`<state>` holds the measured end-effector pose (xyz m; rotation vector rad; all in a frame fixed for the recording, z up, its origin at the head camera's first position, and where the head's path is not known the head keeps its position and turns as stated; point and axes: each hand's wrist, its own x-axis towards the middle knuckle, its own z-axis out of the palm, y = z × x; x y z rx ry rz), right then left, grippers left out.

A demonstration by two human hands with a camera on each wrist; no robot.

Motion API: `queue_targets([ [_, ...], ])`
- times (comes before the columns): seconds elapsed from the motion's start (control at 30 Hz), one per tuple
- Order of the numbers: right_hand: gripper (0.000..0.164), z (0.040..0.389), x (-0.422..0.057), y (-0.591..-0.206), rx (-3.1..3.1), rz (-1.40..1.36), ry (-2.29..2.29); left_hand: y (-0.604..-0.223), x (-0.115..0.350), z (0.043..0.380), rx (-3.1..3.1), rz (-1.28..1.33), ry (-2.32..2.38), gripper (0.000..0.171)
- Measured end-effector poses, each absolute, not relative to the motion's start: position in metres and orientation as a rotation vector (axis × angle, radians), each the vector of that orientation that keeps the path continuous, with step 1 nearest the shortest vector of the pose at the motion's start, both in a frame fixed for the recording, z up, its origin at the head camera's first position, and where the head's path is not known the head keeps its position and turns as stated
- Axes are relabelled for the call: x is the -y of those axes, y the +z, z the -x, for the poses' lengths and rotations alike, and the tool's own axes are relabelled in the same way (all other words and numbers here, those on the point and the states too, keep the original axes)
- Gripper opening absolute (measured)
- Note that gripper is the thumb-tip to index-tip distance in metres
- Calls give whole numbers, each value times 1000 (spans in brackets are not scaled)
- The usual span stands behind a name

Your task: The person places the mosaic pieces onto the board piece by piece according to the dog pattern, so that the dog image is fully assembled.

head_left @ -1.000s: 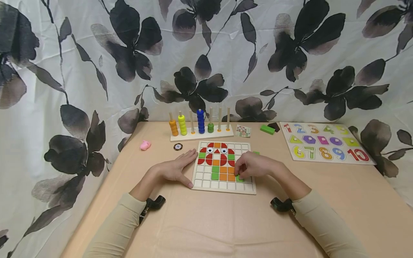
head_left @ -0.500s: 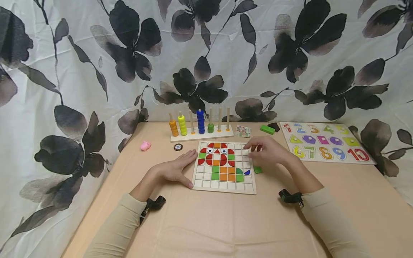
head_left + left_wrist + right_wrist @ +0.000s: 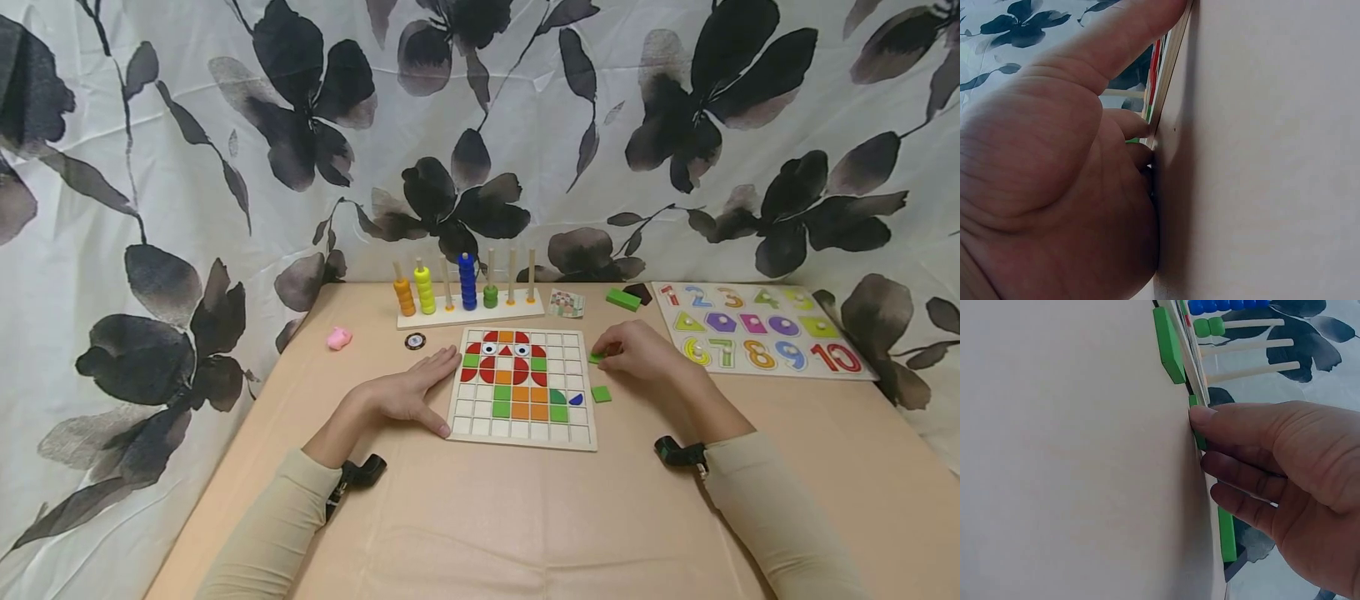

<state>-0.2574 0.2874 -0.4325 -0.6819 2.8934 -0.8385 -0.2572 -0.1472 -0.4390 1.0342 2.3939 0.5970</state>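
Note:
A white gridded mosaic board [image 3: 468,431] lies mid-table, with red, orange and green tiles forming an owl-like figure. My left hand [image 3: 405,396] rests along its left edge, fingers extended and thumb near the front corner. Right of the board, my right hand [image 3: 641,357] pinches a small green tile [image 3: 1200,439] at the table surface; its index fingertip is partly hidden in the right wrist view. Another green square tile [image 3: 602,394] lies nearer, beside the board's right edge. On the board, a blue piece [image 3: 576,400] sits right of a dark green rounded piece [image 3: 557,397].
Behind the board stands a peg stacker [image 3: 468,315] with coloured beads. A picture card [image 3: 566,303], a green block [image 3: 622,300] and a number puzzle [image 3: 757,333] lie toward the back right. A pink object [image 3: 339,337] and a round black-and-white disc [image 3: 415,341] lie left.
My right hand has left the lower right of the board, uncovering green and blue pieces there, and moved right to a green tile on the table. The left hand stays put.

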Motion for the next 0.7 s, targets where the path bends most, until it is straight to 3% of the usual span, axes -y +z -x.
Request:
queue_targets([
  [0.43, 16, 255, -278, -416, -2864, 684, -1004, -437, 149, 257, -2407, -1023, 565, 124],
  [0.7, 14, 240, -203, -397, -2628, 1095, -992, -439, 147, 257, -2398, -1007, 593, 123],
])
